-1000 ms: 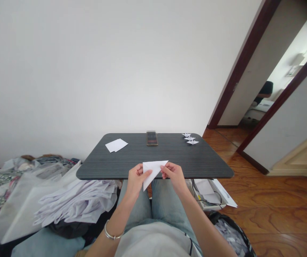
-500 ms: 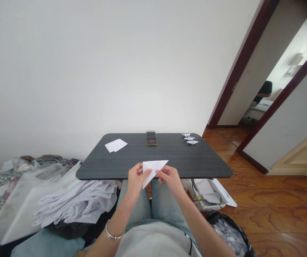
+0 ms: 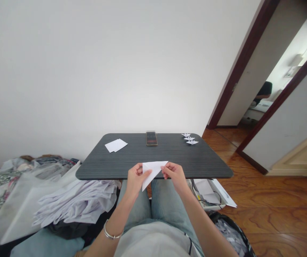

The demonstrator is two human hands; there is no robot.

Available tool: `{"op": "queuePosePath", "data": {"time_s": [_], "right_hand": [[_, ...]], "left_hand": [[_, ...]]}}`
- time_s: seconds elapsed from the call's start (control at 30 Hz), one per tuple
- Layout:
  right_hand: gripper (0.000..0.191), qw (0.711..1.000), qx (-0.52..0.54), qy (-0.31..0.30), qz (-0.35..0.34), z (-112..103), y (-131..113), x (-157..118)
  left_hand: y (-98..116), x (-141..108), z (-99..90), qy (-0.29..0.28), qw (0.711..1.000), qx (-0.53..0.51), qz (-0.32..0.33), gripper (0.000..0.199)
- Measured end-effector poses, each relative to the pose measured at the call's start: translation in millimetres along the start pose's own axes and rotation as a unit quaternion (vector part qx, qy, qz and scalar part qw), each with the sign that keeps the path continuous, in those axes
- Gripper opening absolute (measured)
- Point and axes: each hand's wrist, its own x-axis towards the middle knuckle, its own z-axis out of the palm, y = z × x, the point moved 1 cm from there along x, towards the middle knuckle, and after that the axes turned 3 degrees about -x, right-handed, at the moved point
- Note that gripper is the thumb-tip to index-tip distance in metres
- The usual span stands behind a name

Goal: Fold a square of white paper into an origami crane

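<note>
A folded white sheet of paper (image 3: pixel 153 167), triangular in outline, is held over the near edge of the dark table (image 3: pixel 132 157). My left hand (image 3: pixel 136 178) pinches its left side, thumb lying across the front and fingers behind. At the paper's right edge, my right hand (image 3: pixel 174 174) has thumb and fingertips closed on it near the upper right corner. White paper sheets (image 3: pixel 116 145) lie at the table's back left. Small folded paper cranes (image 3: pixel 192 142) stand in a row at the back right.
A phone (image 3: pixel 151 138) lies at the table's back middle, close to the wall. Heaped cloth and white bundles (image 3: pixel 78 203) fill the left side. To the right below are a box with papers and cables (image 3: pixel 209 194) and a black bag of paper scraps (image 3: pixel 230 233). Someone is partly visible through the doorway.
My right hand has slid right and slightly up along the paper, from its middle to near the right corner. My left hand keeps its pinch in almost the same place.
</note>
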Motion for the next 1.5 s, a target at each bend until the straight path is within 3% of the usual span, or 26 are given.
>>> {"op": "queuePosePath", "data": {"time_s": [0.3, 0.93, 1.17, 1.37, 1.5], "right_hand": [[0.017, 0.999, 0.015, 0.033, -0.018, -12.0, -5.1, 4.3], [0.024, 0.999, 0.02, -0.047, 0.013, 18.1, 6.8, -12.8], [0.023, 0.999, 0.017, -0.049, 0.008, 22.1, 2.4, -14.9], [0.018, 0.999, -0.017, -0.002, -0.031, 14.3, -2.7, -9.2], [0.021, 0.998, -0.049, -0.034, -0.027, 13.5, 2.4, -7.9]], "left_hand": [[0.9, -0.3, -0.9, 0.002, 1.0, 0.0, -0.013, 0.034], [1.9, 0.9, 8.2, 0.034, 0.999, -0.022, 0.018, 0.031], [0.4, -1.3, 11.6, 0.046, 0.997, -0.039, 0.049, 0.026], [-0.1, -2.7, 9.4, 0.004, 0.999, 0.039, 0.029, 0.024], [1.7, -3.4, 10.4, 0.028, 0.997, 0.048, 0.046, 0.022]]}}
